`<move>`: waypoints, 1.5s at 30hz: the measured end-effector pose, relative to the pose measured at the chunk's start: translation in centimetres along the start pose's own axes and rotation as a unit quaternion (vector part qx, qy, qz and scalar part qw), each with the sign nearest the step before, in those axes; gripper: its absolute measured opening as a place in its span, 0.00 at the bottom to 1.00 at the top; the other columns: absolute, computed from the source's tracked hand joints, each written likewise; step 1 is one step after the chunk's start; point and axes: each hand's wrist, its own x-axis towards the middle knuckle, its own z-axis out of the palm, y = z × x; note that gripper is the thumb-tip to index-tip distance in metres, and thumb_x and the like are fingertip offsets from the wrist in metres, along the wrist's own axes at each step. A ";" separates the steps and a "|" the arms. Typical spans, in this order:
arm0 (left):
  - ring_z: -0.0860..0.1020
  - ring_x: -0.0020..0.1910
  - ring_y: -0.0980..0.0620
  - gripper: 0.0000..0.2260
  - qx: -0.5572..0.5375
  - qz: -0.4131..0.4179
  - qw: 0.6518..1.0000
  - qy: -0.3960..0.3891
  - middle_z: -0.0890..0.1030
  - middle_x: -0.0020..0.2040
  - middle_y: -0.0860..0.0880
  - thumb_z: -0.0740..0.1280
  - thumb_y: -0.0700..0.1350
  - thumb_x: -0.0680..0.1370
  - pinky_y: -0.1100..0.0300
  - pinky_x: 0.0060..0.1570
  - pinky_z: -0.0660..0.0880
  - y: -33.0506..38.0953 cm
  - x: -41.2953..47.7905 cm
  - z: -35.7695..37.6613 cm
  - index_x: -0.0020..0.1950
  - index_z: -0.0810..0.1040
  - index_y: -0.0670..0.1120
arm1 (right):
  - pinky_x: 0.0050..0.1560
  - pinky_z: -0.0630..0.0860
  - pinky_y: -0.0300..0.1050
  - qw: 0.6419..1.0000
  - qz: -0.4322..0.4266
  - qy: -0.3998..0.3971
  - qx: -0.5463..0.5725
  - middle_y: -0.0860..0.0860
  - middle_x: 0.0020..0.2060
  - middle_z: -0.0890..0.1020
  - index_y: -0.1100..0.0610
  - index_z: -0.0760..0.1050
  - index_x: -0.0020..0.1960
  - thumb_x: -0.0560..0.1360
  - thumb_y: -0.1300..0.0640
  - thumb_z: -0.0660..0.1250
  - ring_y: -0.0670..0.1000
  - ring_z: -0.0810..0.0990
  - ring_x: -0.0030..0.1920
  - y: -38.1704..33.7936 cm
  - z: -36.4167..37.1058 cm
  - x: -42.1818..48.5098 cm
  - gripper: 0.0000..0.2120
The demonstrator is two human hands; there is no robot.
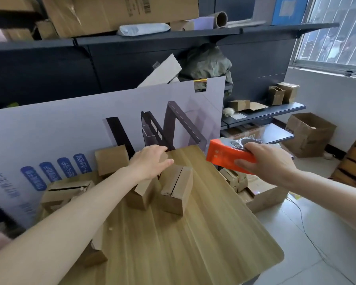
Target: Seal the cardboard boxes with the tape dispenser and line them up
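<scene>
Left hand (150,161) is reaching open over a box (141,195) by the far edge of the table (183,243), right hand (265,159) is gripping the tape dispenser (227,156), so steadying-then-taping is probably coming next.

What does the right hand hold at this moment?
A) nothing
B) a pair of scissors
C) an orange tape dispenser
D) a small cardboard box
C: the right hand grips the orange tape dispenser, holding it up in the air.
</scene>
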 end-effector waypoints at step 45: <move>0.64 0.71 0.44 0.28 -0.124 -0.211 0.958 -0.148 0.65 0.73 0.46 0.56 0.58 0.80 0.48 0.63 0.67 -5.4 12.3 22.4 0.75 0.60 0.44 | 0.33 0.68 0.48 0.979 -0.052 -0.111 0.165 0.48 0.33 0.75 0.56 0.70 0.42 0.73 0.45 0.66 0.55 0.75 0.37 -2.3 19.7 18.6 0.14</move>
